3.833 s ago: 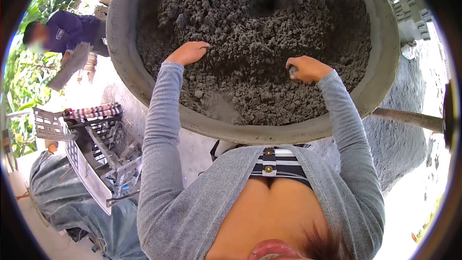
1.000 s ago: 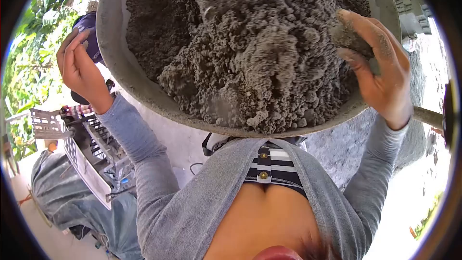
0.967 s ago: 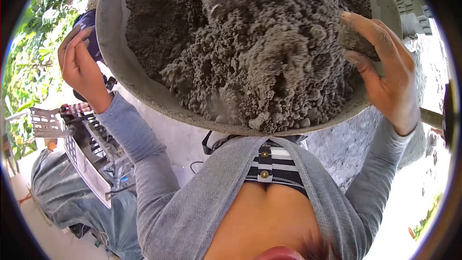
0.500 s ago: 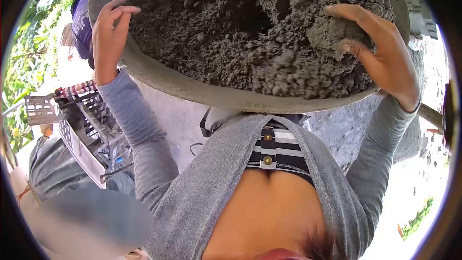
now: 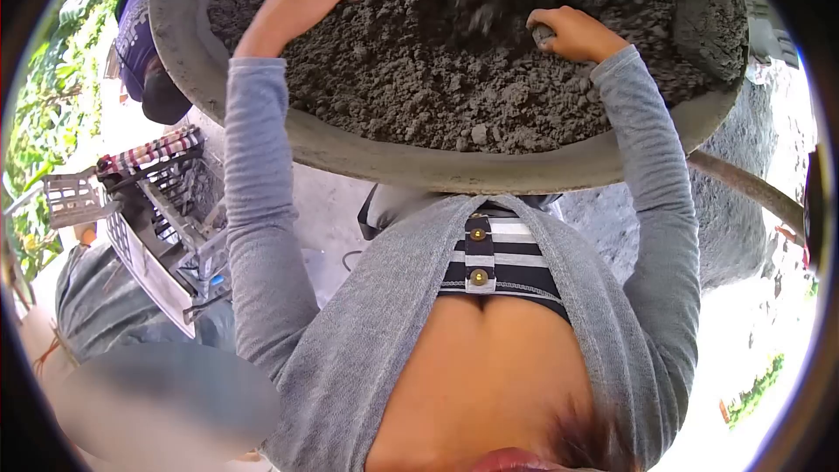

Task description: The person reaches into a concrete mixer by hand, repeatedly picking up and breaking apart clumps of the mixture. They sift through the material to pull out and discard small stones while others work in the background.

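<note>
Mix (image 5: pixel 419 87) beneath right hand (image 5: pixel 578 33) clasping lump (image 5: pixel 543 34).

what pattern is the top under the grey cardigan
The top has black and white stripes, shown in the head view.

Gripping a grey lump (image 5: pixel 543 34) in the right hand (image 5: pixel 580 34) past one o'clock, curling the left hand (image 5: pixel 301 2) at eleven, over crumbly mix (image 5: pixel 411 87) in the round basin (image 5: pixel 454 174)!

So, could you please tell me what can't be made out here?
In the head view:
- Lump in the right hand: mostly hidden by its grip.
- Basin: far rim cut off by the top edge.
- Crumbly mix: blurred at top centre.
- Person in purple: partly hidden behind the basin.
</note>
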{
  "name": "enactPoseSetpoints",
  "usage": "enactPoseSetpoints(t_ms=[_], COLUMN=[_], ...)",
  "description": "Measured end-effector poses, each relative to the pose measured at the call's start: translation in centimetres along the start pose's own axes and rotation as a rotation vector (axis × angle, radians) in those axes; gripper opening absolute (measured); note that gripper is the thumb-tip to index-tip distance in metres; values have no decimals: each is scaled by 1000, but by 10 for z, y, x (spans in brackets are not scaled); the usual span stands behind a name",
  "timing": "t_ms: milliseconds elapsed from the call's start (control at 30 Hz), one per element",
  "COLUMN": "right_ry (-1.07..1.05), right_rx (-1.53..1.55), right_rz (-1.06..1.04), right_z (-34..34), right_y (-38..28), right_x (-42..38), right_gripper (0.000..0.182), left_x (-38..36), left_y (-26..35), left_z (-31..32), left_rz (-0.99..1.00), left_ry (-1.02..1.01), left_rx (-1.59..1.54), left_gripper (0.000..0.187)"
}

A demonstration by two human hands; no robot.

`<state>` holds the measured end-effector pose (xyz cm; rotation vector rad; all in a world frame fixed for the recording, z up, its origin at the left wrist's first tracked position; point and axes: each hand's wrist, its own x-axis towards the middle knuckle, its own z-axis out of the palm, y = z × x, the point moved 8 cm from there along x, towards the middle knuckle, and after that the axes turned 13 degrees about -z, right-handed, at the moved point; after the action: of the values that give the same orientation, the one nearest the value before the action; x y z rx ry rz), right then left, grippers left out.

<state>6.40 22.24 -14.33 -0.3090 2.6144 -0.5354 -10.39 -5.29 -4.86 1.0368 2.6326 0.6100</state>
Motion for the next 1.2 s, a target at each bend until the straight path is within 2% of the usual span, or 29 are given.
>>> enactPoseSetpoints(t_ms=[33, 100, 133, 200, 333, 400, 500, 567, 667, 767, 833, 900, 967, 1000, 1033, 1100, 1133, 1200], right_ry=[5, -24, -25, 9, 6, 0, 22, 124, 190, 271, 451, 494, 909, 1001, 1004, 1276, 1277, 1459], right_rx=[1, 223, 215, -41, 119, 102, 64, 114, 109, 111, 51, 2, -82, -46, -48, -33, -36, -127], right_rz=[9, 53, 60, 184, 206, 235, 273, 264, 263, 262, 347, 381, 379, 379, 382, 492, 494, 459], right_z=[1, 0, -5, -18, -22, -19, -24, -40, -50, -60, -80, -93, -126, -132, -133, -139, -139, -142], right_y=[6, 21, 25, 39, 49, 60, 74, 76, 96, 119, 120, 113, 96, 90, 88, 94, 102, 107], right_x=[0, -4, -6, -10, -22, -27, -34, -42, -58, -73, -87, -93, -114, -120, -118, -135, -134, -147], right_gripper=[38, 37, 37, 38, 39, 40, 40, 41, 41, 40, 40, 35, 35, 35, 35, 36, 36, 36], left_x=[7, 0, -1, -21, -15, -14, -15, -17, -14, -13, -18, -16, -20, -19, -17, -16, -15, -13], left_y=[-10, -33, -30, -25, -9, -10, -23, -36, -41, -21, -15, -12, -11, -12, -12, -17, -19, -19], left_z=[23, 83, 86, 101, 93, 82, 89, 96, 104, 98, 94, 95, 91, 90, 90, 92, 93, 93], left_rz=[-54, -321, -314, -350, -233, -313, -331, -374, -282, -221, -390, -318, -444, -440, -388, -334, -314, -293], left_ry=[-41, -564, -560, -765, -644, -528, -621, -642, -611, -586, -664, -638, -671, -669, -641, -612, -590, -567], left_rx=[20, 383, 375, 149, 22, 37, 132, 153, 225, 163, 98, 130, 123, 125, 135, 143, 139, 131], left_gripper=[27, 30, 30, 29, 31, 40, 45, 43, 43, 42, 41, 41, 41, 41, 41, 41, 41, 41])
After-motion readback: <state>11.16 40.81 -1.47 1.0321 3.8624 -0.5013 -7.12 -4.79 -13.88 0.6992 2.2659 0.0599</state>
